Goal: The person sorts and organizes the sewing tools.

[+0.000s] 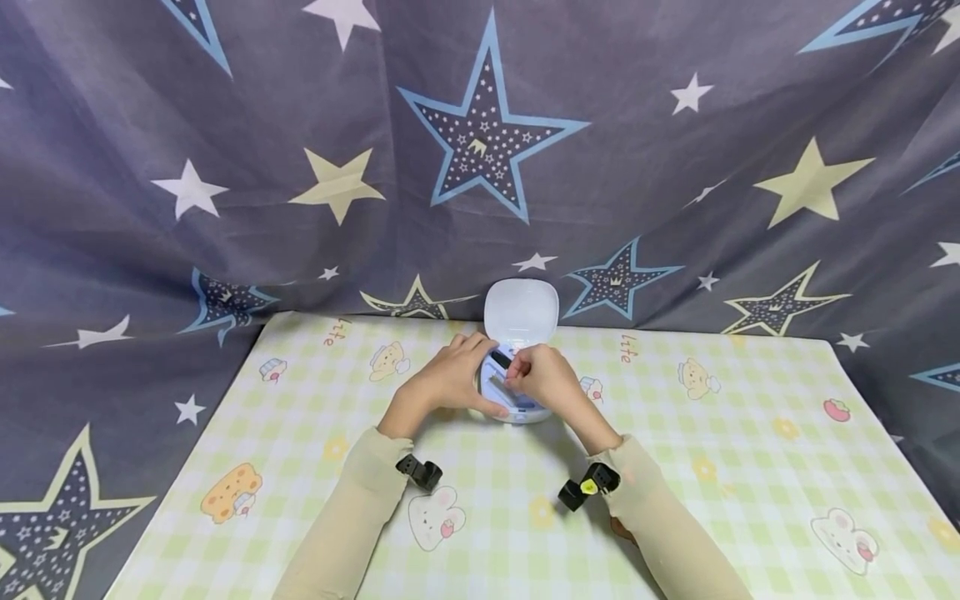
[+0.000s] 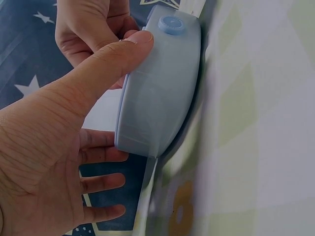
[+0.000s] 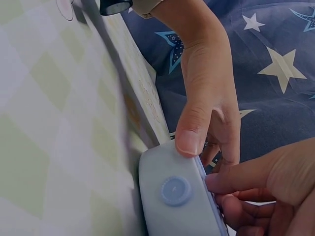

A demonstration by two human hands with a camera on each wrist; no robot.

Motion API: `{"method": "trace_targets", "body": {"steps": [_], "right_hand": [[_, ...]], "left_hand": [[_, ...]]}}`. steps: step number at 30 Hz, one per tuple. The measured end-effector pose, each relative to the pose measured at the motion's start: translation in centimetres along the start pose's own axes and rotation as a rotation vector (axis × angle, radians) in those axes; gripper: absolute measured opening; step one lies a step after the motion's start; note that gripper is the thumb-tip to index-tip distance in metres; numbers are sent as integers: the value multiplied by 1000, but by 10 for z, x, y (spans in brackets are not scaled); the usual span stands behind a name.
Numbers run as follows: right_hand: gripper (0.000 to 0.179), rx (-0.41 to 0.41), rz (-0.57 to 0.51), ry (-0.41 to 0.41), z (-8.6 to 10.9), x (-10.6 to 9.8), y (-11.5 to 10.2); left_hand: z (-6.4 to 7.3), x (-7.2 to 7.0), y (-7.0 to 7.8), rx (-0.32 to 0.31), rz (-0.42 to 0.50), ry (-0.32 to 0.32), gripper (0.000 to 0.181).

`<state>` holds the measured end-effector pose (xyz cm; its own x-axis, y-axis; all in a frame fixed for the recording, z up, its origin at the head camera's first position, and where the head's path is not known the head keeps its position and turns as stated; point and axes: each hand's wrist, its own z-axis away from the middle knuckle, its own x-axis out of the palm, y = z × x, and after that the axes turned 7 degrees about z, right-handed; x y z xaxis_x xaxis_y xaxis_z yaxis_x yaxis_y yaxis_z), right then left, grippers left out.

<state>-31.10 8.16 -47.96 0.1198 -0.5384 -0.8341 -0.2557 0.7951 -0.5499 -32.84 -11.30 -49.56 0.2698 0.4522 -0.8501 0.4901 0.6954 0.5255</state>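
Note:
A small white and light-blue case (image 1: 517, 416) stands on the table with its white lid (image 1: 521, 312) raised. Its front carries a round blue button (image 2: 171, 25). My left hand (image 1: 453, 375) grips the case from the left, thumb on the front edge and fingers along the side. Over the open interior, the fingers of my right hand (image 1: 542, 377) are curled with the tips close together; whether they pinch anything is hidden. Inside lie a black piece (image 1: 500, 359), near the right fingertips, and a greyish strip (image 1: 501, 392).
A checkered green-and-white cloth (image 1: 675, 517) with cartoon prints covers the table. Behind the lid hangs a dark curtain (image 1: 637, 108) patterned with stars. Black wrist cameras (image 1: 422, 473) are strapped over both sleeves.

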Motion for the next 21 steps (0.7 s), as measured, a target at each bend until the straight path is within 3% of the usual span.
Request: {"method": "trace_targets", "body": {"steps": [21], "right_hand": [[20, -37, 91, 67, 1, 5, -4]], "left_hand": [[-1, 0, -1, -12, 12, -18, 112]]}}
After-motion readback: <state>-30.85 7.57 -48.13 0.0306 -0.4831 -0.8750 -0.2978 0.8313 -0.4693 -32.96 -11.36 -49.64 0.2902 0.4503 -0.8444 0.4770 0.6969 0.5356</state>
